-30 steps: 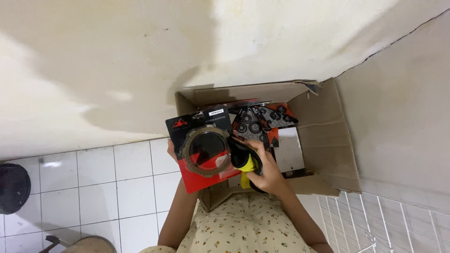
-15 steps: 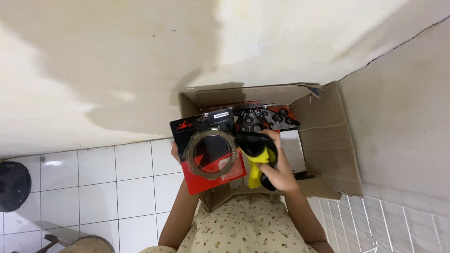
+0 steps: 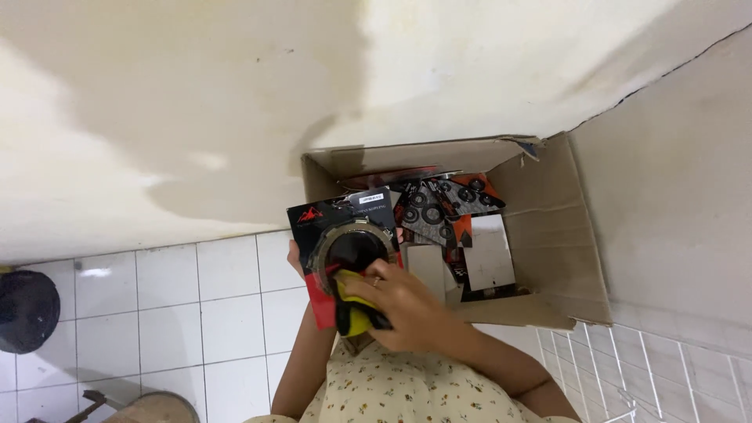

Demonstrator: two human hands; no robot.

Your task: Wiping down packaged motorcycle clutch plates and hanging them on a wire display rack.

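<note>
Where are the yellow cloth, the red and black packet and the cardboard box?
yellow cloth (image 3: 354, 319): head view, its yellow fold.
red and black packet (image 3: 317, 222): head view, its black top corner.
cardboard box (image 3: 560, 243): head view, its right wall.

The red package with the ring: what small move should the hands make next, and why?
Probably keep wiping across the package. The right hand presses a yellow-black cloth on its lower part, while the left hand grips its edge from behind, above the open box. The ring and upper face are not under the cloth.
</note>
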